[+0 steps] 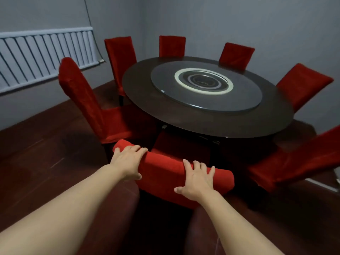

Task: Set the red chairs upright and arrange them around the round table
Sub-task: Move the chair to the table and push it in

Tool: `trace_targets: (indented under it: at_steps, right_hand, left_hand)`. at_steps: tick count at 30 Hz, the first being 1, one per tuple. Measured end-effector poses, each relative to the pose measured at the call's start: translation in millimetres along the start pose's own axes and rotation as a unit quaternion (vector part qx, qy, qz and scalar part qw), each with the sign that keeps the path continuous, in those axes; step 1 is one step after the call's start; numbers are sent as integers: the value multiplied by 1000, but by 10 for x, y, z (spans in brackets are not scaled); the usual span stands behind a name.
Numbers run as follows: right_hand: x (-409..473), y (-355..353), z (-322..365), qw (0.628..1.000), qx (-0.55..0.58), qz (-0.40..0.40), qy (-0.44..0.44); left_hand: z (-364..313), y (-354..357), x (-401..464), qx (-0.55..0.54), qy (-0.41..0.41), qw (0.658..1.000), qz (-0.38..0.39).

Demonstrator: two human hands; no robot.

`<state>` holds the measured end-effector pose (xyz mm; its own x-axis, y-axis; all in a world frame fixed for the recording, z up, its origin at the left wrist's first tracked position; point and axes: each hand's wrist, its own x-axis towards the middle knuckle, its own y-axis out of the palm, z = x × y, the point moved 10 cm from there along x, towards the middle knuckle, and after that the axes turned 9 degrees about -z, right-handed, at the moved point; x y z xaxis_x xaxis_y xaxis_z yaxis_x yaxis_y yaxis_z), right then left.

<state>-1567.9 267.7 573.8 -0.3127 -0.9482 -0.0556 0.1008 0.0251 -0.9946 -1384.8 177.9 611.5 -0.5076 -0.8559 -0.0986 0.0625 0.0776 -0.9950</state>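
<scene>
A: Where are your hands?

B: Your left hand (128,161) and right hand (197,179) each grip the top rail of the nearest red chair (165,170), fingers curled over it. The rail runs left to right; the seat faces the round desk (143,92).

A: What's the step?

B: Seemingly seating this upright chair; next, push it straight in.

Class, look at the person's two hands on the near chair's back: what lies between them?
In the head view, only a bare stretch of the red chair back lies between the left hand and the right hand.
</scene>
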Motion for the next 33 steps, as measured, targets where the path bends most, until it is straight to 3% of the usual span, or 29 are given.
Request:
trace_targets:
  at_steps: [4, 10, 19, 33]
  right_hand:
    - [55, 8, 54, 999, -26, -41, 17]
    - [179, -14, 2, 997, -43, -36, 51]
    - [323, 9, -27, 976, -101, -89, 174]
    - [673, 43, -10, 976, -96, -119, 152]
  left_hand:
    - [52, 132, 169, 30, 24, 999, 11]
    - [83, 228, 469, 49, 90, 995, 7]
    - [166, 317, 827, 59, 133, 987, -69]
    - [267, 262, 1184, 58, 128, 986, -88]
